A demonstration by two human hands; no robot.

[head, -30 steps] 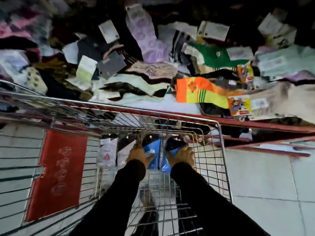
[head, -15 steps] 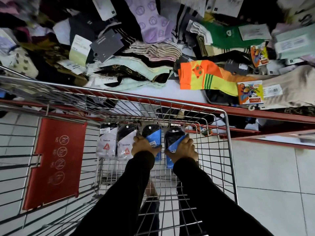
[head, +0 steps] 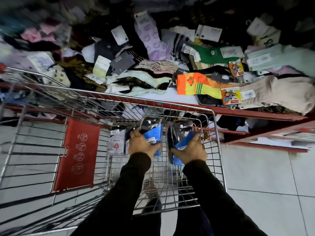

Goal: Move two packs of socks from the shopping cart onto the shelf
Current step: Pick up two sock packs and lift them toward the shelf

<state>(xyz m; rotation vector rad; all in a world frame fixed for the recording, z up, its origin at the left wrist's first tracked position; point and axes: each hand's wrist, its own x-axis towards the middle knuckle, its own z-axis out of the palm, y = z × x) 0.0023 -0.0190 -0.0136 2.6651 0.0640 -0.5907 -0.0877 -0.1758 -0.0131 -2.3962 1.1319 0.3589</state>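
Inside the wire shopping cart (head: 215,133), the left hand (head: 142,145) has its fingers closed around a black and blue sock pack (head: 152,132), and the right hand (head: 190,149) grips a second black and blue pack (head: 181,133) in the same way. Both packs are raised near the cart's front wall, below the red-edged shelf (head: 255,114) that is piled with loose socks. Two white Reebok sock packs (head: 115,143) stand in the cart just left of the left hand.

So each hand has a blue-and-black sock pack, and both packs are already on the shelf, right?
Not quite. The head view shows the left hand and right hand each gripping a blue-and-black sock pack, but both packs are over the shopping cart, not on the shelf.
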